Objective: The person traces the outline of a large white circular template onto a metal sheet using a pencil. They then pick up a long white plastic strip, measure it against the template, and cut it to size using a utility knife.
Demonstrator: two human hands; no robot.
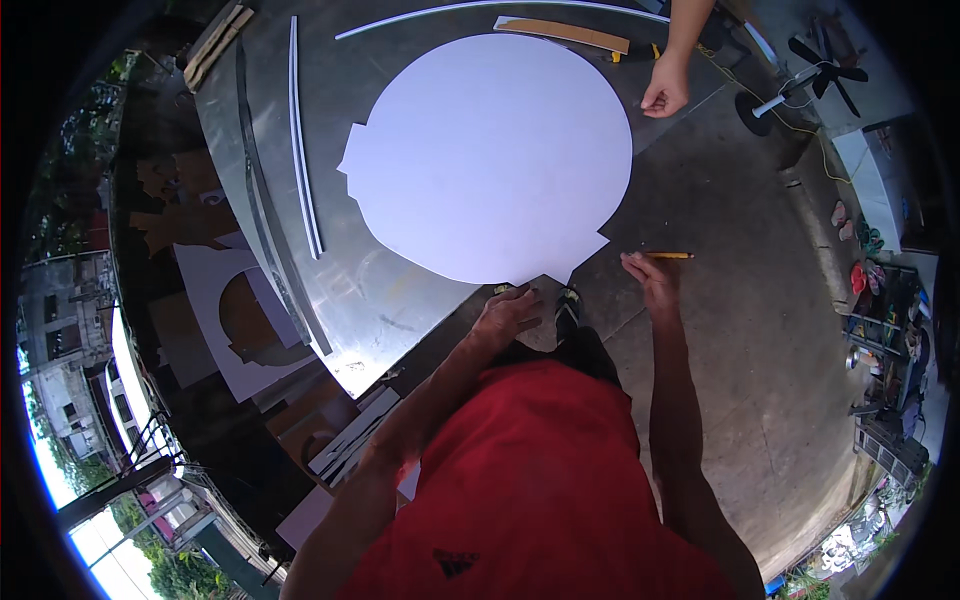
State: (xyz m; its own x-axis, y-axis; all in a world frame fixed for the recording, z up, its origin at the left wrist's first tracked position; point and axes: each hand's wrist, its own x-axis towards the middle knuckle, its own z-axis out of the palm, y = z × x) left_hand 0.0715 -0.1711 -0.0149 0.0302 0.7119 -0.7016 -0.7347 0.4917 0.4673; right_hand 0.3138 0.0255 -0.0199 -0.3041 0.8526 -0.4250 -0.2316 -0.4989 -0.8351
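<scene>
A large white board (500, 160), cut round with small notched tabs on its left and lower right, lies on a metal-topped table (400, 300). My left hand (508, 315) is just below the board's near edge, fingers loosely stretched and apart. Whether its fingertips touch the edge I cannot tell. To the right of the board's pointed tab, my right hand (655, 282) pinches a yellow pencil (672, 255), held roughly level and pointing right. Another person's hand (668, 85), loosely curled, hangs by the board's upper right edge.
White strips (303, 150) and a dark strip (262, 200) lie left of the board, with a brown-faced offcut (565, 35) behind it. Cut sheets (235, 330) are stacked lower left. A fan (800, 90), a yellow cord (825, 150) and slippers (858, 275) are at right.
</scene>
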